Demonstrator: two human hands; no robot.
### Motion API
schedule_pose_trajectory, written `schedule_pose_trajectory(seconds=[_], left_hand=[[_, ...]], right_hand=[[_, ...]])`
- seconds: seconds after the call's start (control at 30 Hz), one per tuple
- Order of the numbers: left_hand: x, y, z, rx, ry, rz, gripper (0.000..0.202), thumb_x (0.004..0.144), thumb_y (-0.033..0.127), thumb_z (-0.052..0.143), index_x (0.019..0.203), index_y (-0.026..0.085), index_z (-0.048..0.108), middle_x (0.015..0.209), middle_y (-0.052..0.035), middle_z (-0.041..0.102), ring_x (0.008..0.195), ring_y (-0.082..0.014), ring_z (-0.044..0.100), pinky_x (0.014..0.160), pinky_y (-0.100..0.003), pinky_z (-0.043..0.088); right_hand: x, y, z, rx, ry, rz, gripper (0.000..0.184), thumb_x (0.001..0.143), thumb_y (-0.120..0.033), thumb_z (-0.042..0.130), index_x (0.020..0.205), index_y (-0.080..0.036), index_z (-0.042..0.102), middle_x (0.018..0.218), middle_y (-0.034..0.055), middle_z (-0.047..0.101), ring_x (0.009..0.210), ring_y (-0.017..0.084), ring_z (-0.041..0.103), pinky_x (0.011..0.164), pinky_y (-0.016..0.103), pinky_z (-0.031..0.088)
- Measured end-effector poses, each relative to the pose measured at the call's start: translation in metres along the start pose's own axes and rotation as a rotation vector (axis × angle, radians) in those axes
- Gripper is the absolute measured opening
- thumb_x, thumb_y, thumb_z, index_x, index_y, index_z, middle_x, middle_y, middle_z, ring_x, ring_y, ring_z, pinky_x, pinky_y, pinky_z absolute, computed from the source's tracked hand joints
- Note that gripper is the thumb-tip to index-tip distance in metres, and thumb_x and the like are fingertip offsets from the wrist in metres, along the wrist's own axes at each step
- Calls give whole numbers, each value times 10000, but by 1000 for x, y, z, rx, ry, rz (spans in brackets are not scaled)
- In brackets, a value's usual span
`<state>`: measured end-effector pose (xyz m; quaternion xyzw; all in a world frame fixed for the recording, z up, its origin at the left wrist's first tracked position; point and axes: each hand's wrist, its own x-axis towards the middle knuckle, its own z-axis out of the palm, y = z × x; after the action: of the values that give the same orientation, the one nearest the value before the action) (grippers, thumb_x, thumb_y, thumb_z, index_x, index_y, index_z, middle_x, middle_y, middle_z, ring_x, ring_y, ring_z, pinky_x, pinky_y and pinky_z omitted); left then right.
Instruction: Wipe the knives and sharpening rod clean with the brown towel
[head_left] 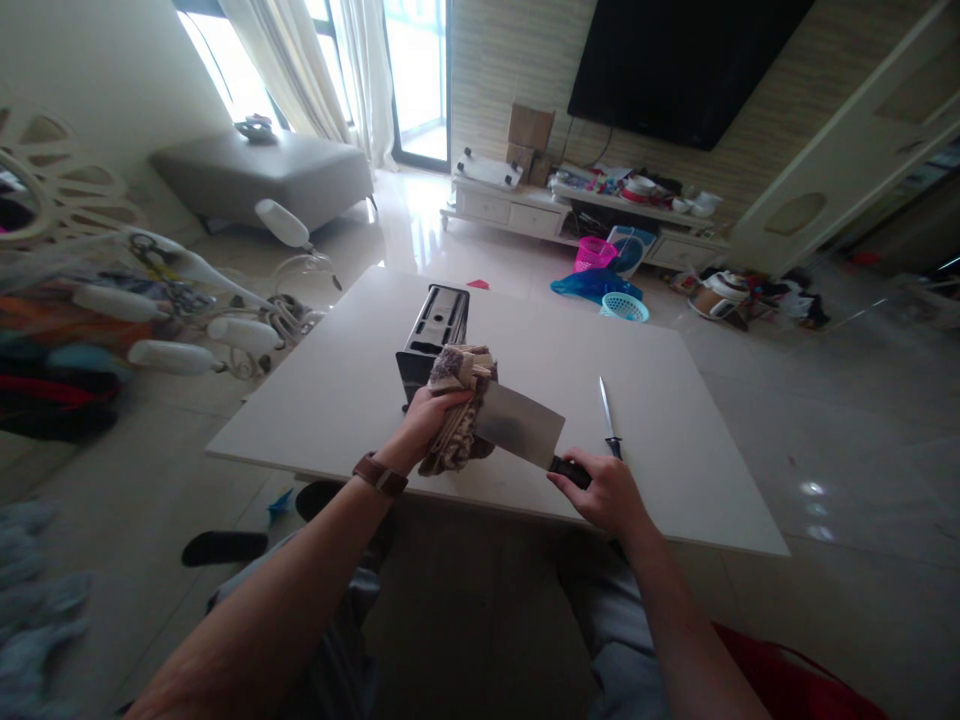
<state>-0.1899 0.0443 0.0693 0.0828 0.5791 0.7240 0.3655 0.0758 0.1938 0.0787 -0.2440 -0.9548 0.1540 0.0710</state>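
My right hand (pixel 604 492) is closed round the black handle of a broad cleaver (pixel 521 424), its blade pointing left over the white table (pixel 360 390). My left hand (pixel 430 414), with a brown watch strap at the wrist, grips a brown patterned cloth (pixel 459 405) pressed against the blade's left end. Just behind the cloth stands a black knife block (pixel 435 330) with empty slots on top. A slim knife (pixel 608 415) with a black handle lies on the table to the right of the cleaver.
A drying rack (pixel 180 310) with white tips stands left of the table. A grey bench (pixel 262 175) sits by the window. A TV cabinet (pixel 540 205), pink basket (pixel 592 252) and teal basket (pixel 624 307) lie beyond. A black slipper (pixel 223 547) is on the floor.
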Motion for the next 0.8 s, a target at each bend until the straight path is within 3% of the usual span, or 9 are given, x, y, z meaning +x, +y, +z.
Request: schedule_pose_trajectory(seconds=[0.3, 0.63, 0.8], left_hand=[[1, 0, 0, -10, -5, 26, 474, 585, 271, 902, 1026, 128, 805, 996, -118, 804, 849, -260, 760, 816, -364, 608], [-7, 16, -3, -9, 60, 69, 396, 590, 273, 882, 949, 133, 790, 890, -82, 795, 737, -222, 731, 689, -322, 597], [-7, 13, -4, -14, -28, 36, 437, 615, 285, 884, 1015, 137, 786, 964, -99, 798, 788, -235, 745, 738, -342, 612]], right_hand=[[0, 1, -2, 14, 14, -3, 340, 914, -574, 637, 917, -245, 726, 747, 47, 745, 714, 247, 716, 652, 299, 421], [-3, 7, -7, 29, 43, -18, 332, 907, -562, 651, 917, -242, 738, 737, 47, 747, 694, 239, 717, 646, 298, 424], [-3, 7, -4, 11, 45, -39, 330, 913, -557, 643, 912, -240, 733, 754, 53, 752, 717, 249, 724, 654, 302, 425]])
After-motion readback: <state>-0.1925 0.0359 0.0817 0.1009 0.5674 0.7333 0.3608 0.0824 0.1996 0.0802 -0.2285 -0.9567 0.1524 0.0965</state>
